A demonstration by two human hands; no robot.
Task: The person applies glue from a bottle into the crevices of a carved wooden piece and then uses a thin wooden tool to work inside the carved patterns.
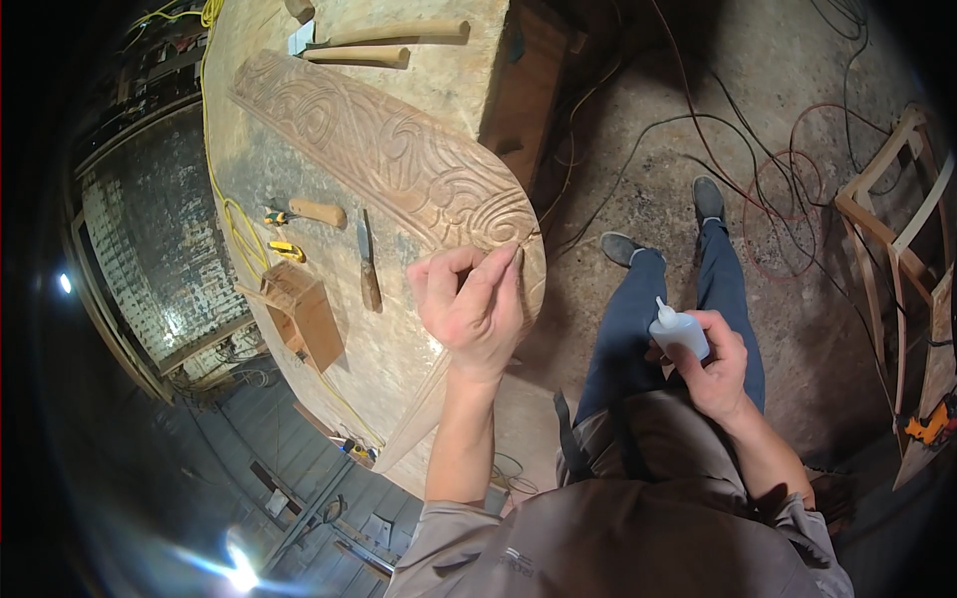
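A long wooden panel [374, 145] carved with scrolls and leaves lies on the workbench. At its rounded near end, my left hand [467, 299] is closed in a pinch, fingertips down at the panel's edge. Whatever those fingers hold, if anything, is too small to make out. Off to the right, away from the bench, my right hand [720, 367] grips a small whitish squeeze bottle [680, 333]. Its narrow nozzle points up and away from me.
On the workbench [389, 344] lie a wooden-handled chisel [368, 261], a yellow tape measure [287, 250], wooden handles [389, 33] and a wooden box [304, 319]. Cables [758, 189] trail over the floor. A wooden frame [887, 224] stands at right, near an orange tool [929, 424].
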